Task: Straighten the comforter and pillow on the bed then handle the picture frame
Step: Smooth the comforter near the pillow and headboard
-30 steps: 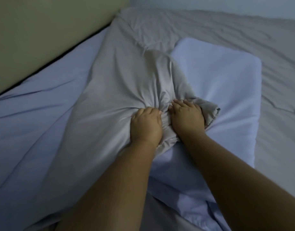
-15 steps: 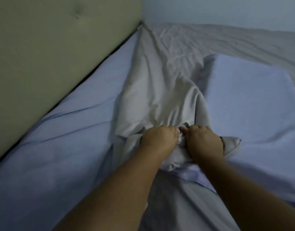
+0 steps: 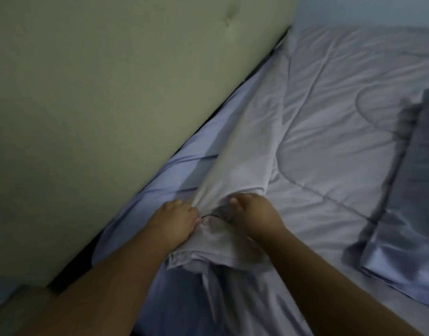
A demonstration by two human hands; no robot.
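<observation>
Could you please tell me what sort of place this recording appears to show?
Most likely a bedroom: a padded headboard stands along a bluish sheet, a grey comforter lies bunched over it, and a pillow rests at the right.

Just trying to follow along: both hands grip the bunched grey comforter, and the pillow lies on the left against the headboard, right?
Not quite. The head view shows the pillow on the right, away from the headboard. The left hand and right hand do grip the bunched grey comforter.
</observation>
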